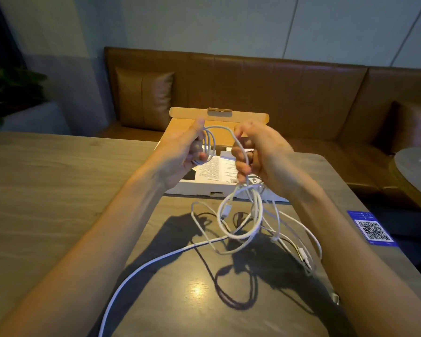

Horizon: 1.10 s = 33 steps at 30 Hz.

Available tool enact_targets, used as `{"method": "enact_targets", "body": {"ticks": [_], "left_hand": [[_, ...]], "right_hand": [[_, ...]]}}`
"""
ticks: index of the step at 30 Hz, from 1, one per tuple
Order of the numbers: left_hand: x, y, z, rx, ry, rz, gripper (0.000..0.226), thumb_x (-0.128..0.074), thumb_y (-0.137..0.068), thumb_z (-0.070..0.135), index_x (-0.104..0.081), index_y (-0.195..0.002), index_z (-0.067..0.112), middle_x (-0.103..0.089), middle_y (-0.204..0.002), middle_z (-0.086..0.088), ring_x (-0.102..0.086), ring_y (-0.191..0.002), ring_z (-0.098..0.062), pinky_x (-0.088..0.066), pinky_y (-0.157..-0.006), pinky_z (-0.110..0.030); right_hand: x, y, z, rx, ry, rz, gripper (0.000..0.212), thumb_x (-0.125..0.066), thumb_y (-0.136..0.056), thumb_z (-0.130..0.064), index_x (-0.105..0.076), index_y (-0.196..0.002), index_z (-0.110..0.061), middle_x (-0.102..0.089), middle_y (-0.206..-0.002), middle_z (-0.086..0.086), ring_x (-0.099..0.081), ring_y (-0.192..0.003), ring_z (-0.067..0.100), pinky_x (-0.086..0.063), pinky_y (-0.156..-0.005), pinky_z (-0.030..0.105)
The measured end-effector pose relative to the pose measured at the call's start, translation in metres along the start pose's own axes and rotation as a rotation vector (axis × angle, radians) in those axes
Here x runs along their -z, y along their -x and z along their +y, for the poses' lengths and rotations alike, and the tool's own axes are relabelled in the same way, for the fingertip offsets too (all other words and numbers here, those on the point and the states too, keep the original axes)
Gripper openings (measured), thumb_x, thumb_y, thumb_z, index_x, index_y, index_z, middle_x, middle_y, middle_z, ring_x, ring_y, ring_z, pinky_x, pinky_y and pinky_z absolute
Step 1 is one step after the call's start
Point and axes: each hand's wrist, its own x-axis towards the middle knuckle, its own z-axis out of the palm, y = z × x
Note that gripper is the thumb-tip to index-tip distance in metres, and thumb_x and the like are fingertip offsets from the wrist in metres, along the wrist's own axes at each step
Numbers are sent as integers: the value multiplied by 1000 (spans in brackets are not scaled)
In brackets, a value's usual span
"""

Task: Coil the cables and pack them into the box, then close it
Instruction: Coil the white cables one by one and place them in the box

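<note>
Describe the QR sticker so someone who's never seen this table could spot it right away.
Start at the wooden table and follow its right edge. The sticker lies flat there, right of the tangled white cables, nearer than the open box. It alone is a blue rectangle bearing a black-and-white QR code.

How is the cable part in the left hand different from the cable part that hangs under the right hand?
The coil in the left hand is gathered into small, tight loops; the tangle under the right hand falls in wide, loose loops. The coil is held wholly in the air; the tangle trails down onto the table. Both are white, and each hand grips its part.
</note>
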Motion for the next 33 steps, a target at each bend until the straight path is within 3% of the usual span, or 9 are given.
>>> {"method": "enact_targets", "body": {"ticks": [4, 10, 14, 16, 19, 22, 26, 28, 33], "left_hand": [[-2, 4, 4, 63, 231, -147, 37, -49, -101, 42, -54, -78, 14, -27, -57, 4, -31, -52, -10, -49, -60, -19], [-12, 9, -3, 32, 425, -369, 31, -39, -107, 26, -58, -111, 2, -45, -63, 1, -42, -55, -9, -54, -77, -27], [-22, 9, -12, -86, 505, -332, 32, -40, -106, 14, -53, -132, 0, -72, -94, -5, -71, -91, -15, -52, -102, -34], [-27, 9, -14, -288, 165, -242, 29, -40, -107, 13, -51, -133, 8, -73, -109, -4, -69, -108, -15, -54, -97, -29], [-18, 4, -21, -772, -731, -74, 25, -47, -105, 13, -54, -129, 9, -70, -109, -1, -66, -104, -11, -53, -84, -21], [-1, -3, -20, -816, -1237, -54, 21, -49, -104, 18, -55, -122, 9, -65, -112, -6, -61, -98, -24, -52, -76, -39], [9, -1, -14, -622, -1406, -87, 11, -48, -103, 25, -55, -107, 18, -59, -98, 2, -56, -86, -20, -38, -62, -30], [9, 1, -8, -502, -1385, -157, 25, -51, -100, 47, -58, -89, 26, -58, -83, 8, -54, -78, -14, -38, -61, -29], [9, 9, 7, -315, -1225, -415, 44, -68, -80, 60, -73, -79, 16, -60, -70, -10, -50, -68, -22, -34, -57, -34]], "right_hand": [[5, -3, 5, 97, 98, 79, 16, -47, -106, -16, -59, -99, -9, -45, -68, 3, -32, -53, 10, -22, -48, 24], [0, -4, 17, -58, 372, 159, 26, -46, -107, -22, -66, -92, -14, -65, -70, 6, -48, -49, 9, -42, -43, 20], [-17, 0, 15, -139, 449, 29, 24, -43, -105, -10, -65, -99, -5, -72, -78, 9, -66, -59, 15, -58, -60, 26], [-20, 1, 15, -192, 478, -54, 15, -51, -100, -7, -65, -106, -7, -76, -82, 4, -73, -73, 13, -59, -72, 26], [-17, 2, 15, -192, 686, -132, 15, -61, -95, -20, -70, -107, -19, -78, -85, -8, -73, -87, 10, -57, -84, 28], [-10, 3, 11, -135, 729, -123, 16, -65, -94, -24, -74, -107, -18, -78, -84, -9, -73, -82, 7, -58, -79, 24], [6, 0, 5, -107, 819, -127, 14, -71, -92, -25, -74, -104, -20, -77, -85, -9, -72, -82, 4, -58, -82, 24], [14, 0, 1, -93, 823, -138, 13, -71, -92, -27, -76, -102, -19, -76, -87, -8, -71, -83, 6, -58, -80, 24], [17, 5, 1, -80, 865, -238, 23, -66, -92, -39, -77, -103, -22, -72, -84, -11, -63, -79, 5, -49, -66, 18]]}}
